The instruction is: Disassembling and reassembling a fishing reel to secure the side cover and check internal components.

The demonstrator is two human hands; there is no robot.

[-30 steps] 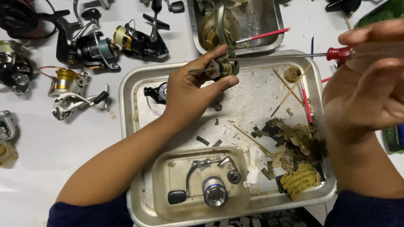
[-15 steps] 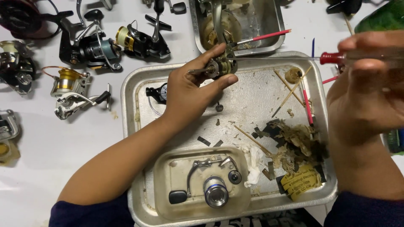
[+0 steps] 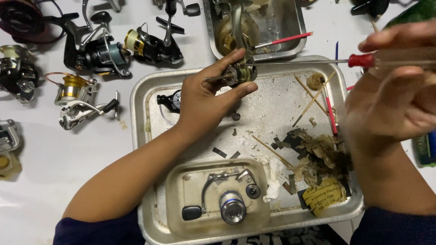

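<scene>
White tabletop point(image 3: 54, 149), crowded with fishing reels point(image 3: 97, 52) along the left and far edges. Centre: large metal tray point(image 3: 145, 131) holding a smaller tray point(image 3: 181, 199) with a reel spool point(image 3: 232, 209), tissue point(image 3: 274, 177), wooden sticks point(image 3: 313, 97) and a heap of dirty scraps point(image 3: 320, 152); a third tray point(image 3: 297, 27) sits beyond. Left hand point(image 3: 204, 97): fingers pinched round a small reel part point(image 3: 238, 72), held above the big tray's far edge. Right hand point(image 3: 395, 97): curled on a red-handled screwdriver point(image 3: 363, 60), its thin shaft reaching to the part; the hand is blurred, so exact finger placement cannot be told. Risks, as judged: the tip may slip off the small part and jab the left fingers close behind it; a freed screw could drop among the scraps and be hard to find; the pinch is light, so a hard push could twist the part loose.
</scene>
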